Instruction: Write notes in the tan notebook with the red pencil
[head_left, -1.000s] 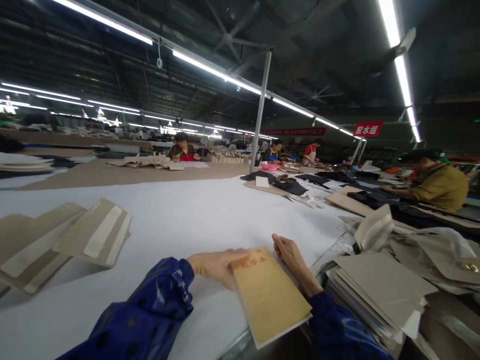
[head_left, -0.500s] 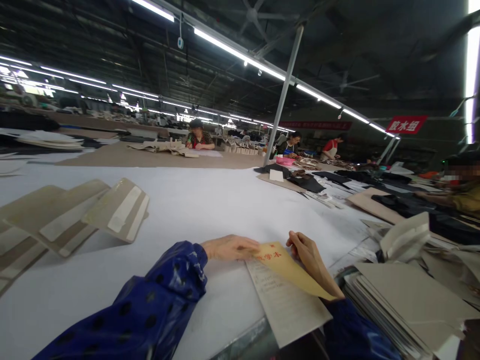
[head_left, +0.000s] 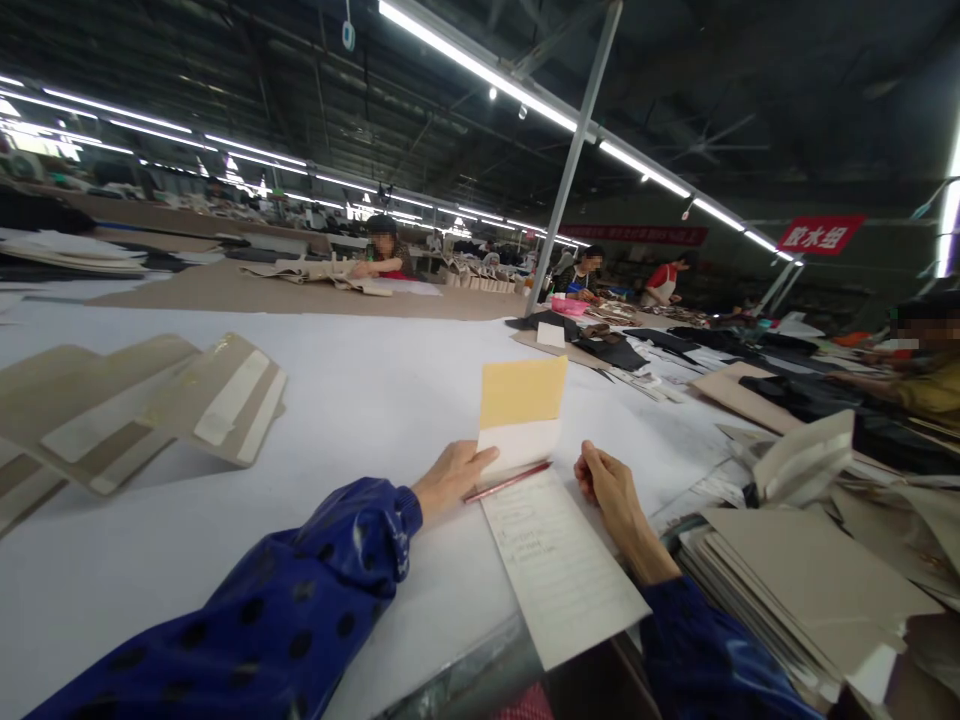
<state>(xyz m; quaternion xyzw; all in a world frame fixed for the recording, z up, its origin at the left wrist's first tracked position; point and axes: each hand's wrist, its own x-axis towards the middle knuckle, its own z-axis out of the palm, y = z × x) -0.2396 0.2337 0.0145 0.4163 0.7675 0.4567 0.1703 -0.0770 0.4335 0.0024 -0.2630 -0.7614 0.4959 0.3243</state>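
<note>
A notebook (head_left: pixel 562 570) lies open on the white-covered table, handwriting on its lower page. Its yellow cover (head_left: pixel 523 392) stands raised at the far side, with white paper below the yellow part. Across the fold rests a slim reddish pen (head_left: pixel 510 481). My left hand (head_left: pixel 454 478) grips the notebook at the left edge of the raised part, thumb over the paper. To the right of the notebook, my right hand (head_left: pixel 606 485) is loosely closed, and no object shows in its fingers. Both forearms wear blue dotted sleeves.
Beige panels with pale strips (head_left: pixel 232 400) lie at left. A stack of beige boards (head_left: pixel 810 570) sits beside my right forearm, with a curved beige piece (head_left: pixel 806 460) behind it. A metal post (head_left: pixel 574 160) rises at the table's far side. Several people work beyond.
The notebook's yellow cover has swung up and away from me, baring the written page and the pen at the fold. My left hand has shifted slightly to the left.
</note>
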